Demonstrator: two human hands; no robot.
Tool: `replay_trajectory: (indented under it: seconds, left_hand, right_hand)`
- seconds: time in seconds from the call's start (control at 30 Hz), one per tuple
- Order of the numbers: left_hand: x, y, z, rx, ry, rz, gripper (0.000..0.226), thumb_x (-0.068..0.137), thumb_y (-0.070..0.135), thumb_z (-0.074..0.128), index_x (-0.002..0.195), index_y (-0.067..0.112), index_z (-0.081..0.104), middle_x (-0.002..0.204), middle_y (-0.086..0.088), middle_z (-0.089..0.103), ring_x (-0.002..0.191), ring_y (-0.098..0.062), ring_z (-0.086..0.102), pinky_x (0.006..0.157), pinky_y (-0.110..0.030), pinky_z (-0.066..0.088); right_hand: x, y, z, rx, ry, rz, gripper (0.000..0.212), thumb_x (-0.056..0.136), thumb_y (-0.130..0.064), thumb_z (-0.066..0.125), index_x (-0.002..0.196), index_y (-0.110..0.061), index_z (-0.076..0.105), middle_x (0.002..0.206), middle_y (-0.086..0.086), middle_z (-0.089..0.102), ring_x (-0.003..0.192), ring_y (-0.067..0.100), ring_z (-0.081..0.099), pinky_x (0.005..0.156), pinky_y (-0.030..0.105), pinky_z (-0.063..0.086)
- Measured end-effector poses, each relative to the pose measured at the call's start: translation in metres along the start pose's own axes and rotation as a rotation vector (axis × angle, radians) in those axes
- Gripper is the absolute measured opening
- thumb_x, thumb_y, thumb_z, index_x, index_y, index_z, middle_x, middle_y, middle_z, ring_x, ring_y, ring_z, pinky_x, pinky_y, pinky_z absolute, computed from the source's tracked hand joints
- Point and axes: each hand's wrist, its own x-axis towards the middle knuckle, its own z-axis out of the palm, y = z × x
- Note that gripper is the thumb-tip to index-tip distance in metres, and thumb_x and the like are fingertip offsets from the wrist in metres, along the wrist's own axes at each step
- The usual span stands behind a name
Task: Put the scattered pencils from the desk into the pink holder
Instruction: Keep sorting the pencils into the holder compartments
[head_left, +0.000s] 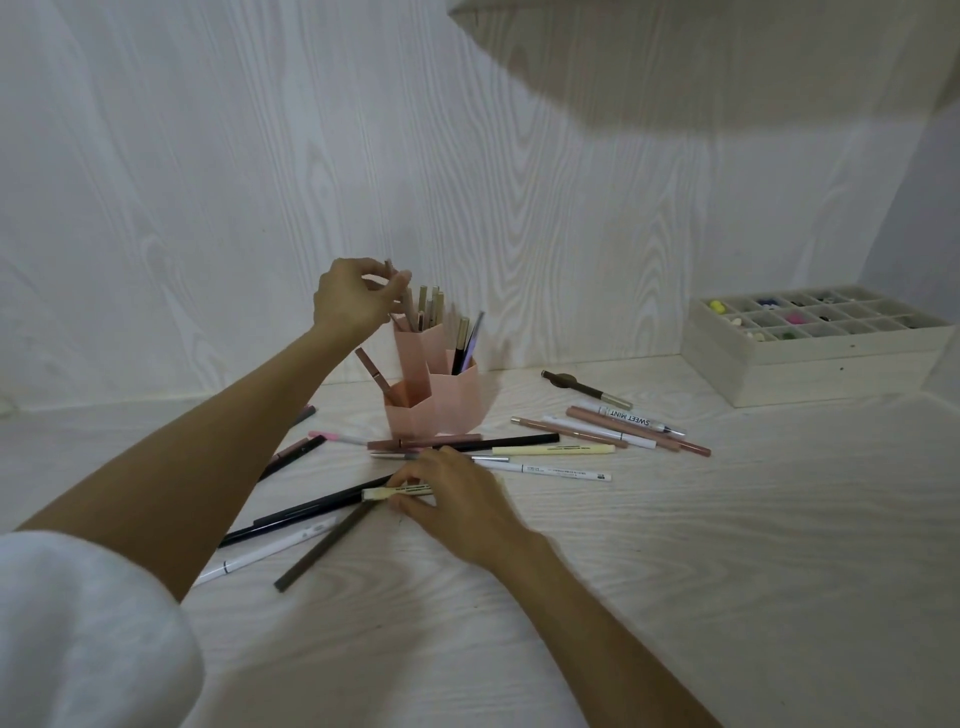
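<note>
White sleeve (78, 623) is seen nearest the lens at lower left, with the left forearm stretched out from it across the tabletop (727, 545). Up at the pink holder (431, 395), near the back wall, a brownish pencil (402, 299) is pinched between thumb and fingertips of the left hand (353, 301), its lower end already inside the tall rear compartment, where several other pencils are stood upright. Two dark pencils are leaned in the right compartment, and one pinkish-brown pencil is tilted out of the low front compartment.

Down in front, a pale yellow pencil (397, 492) is gripped by the curled fingers and thumb of the right hand (452, 493), low over the tabletop; whether it is lifted clear cannot be told. Just to its left, a long black pencil (306, 512), a white pencil (265, 553) and a dark brown pencil (322, 551) are fanned out flat. More pencils are scattered right of the holder, among them a white one lettered SWEET MINT (628, 415). Well apart, at far right against the wall, a white compartment tray (810, 358) of small coloured items is parked.
</note>
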Motion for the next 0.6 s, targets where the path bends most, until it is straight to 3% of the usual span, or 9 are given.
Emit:
replay_trajectory:
  seconds: [0.1,0.17,0.23,0.37,0.5,0.6]
  left_hand:
    - [-0.002,-0.003,0.000,0.274,-0.038,0.031,0.028,0.090,0.036,0.061,0.099,0.012,0.073,0.086,-0.006,0.073,0.078,-0.020,0.069,0.073,-0.034,0.055]
    - [-0.006,-0.004,-0.002,0.525,-0.110,0.063,0.031,0.089,0.044,0.060,0.093,0.017,0.076,0.081,-0.004,0.073,0.078,-0.021,0.067,0.059,-0.026,0.045]
    - [-0.009,-0.004,-0.005,0.622,-0.152,0.090,0.039,0.086,0.051,0.058,0.095,0.017,0.076,0.085,-0.005,0.072,0.078,-0.022,0.063,0.057,-0.025,0.039]
    - [-0.023,0.002,-0.021,0.565,-0.052,0.140,0.045,0.087,0.054,0.055,0.116,0.022,0.066,0.112,0.007,0.070,0.100,-0.016,0.064,0.076,-0.031,0.043]
    - [-0.080,-0.023,-0.051,0.432,-0.077,0.168,0.035,0.081,0.063,0.056,0.102,0.038,0.066,0.091,0.032,0.064,0.080,0.011,0.059,0.066,-0.022,0.044]
    - [-0.133,-0.061,-0.067,0.447,-0.232,0.163,0.056,0.061,0.081,0.056,0.104,0.044,0.064,0.092,0.038,0.058,0.086,0.015,0.053,0.070,-0.014,0.041]
  right_hand:
    - [0.000,0.000,0.000,0.000,-0.014,-0.001,0.019,0.087,-0.028,0.063,0.103,-0.018,0.068,0.100,0.000,0.064,0.096,0.012,0.052,0.074,0.021,0.033]
    - [0.000,0.000,-0.001,-0.001,-0.017,0.000,0.019,0.087,-0.028,0.063,0.103,-0.018,0.068,0.101,0.000,0.064,0.096,0.013,0.052,0.075,0.022,0.036]
    - [-0.001,0.000,-0.002,0.003,-0.015,0.000,0.018,0.087,-0.027,0.063,0.102,-0.018,0.068,0.101,0.000,0.065,0.097,0.014,0.052,0.077,0.023,0.037]
    - [-0.003,-0.001,-0.002,0.009,-0.022,0.001,0.016,0.087,-0.026,0.062,0.100,-0.019,0.067,0.103,-0.002,0.064,0.099,0.015,0.053,0.080,0.028,0.041]
    - [-0.001,0.001,-0.004,-0.048,-0.008,-0.028,0.017,0.087,-0.025,0.063,0.101,-0.018,0.069,0.104,0.001,0.064,0.102,0.018,0.053,0.084,0.031,0.041]
    - [0.001,-0.003,-0.004,-0.145,0.044,-0.074,0.018,0.088,-0.028,0.062,0.102,-0.020,0.069,0.101,-0.001,0.064,0.099,0.017,0.053,0.084,0.031,0.039]
